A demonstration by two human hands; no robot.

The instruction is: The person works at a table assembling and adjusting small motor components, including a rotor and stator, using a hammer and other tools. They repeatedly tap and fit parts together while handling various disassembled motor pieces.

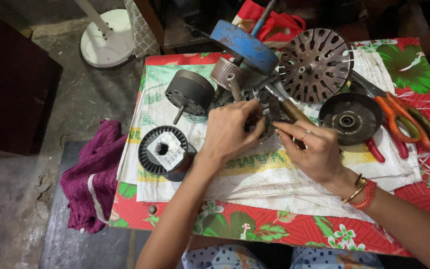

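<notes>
Head view shows 2 bare hands meeting over a slotted metal stator core (pixel 269 110) at the middle of a cloth-covered table (pixel 284 231). The left hand (pixel 230 130) is curled around the core's near edge, fingers closed on it. The right hand (pixel 314 152) pinches at the core with thumb and forefinger, a wooden-handled tool (pixel 290 110) lying just beside it. Near the left hand sit a black wire spool (pixel 164 149) and a dark motor housing (pixel 190 92); orange scissors (pixel 406 119) lie at the right.
</notes>
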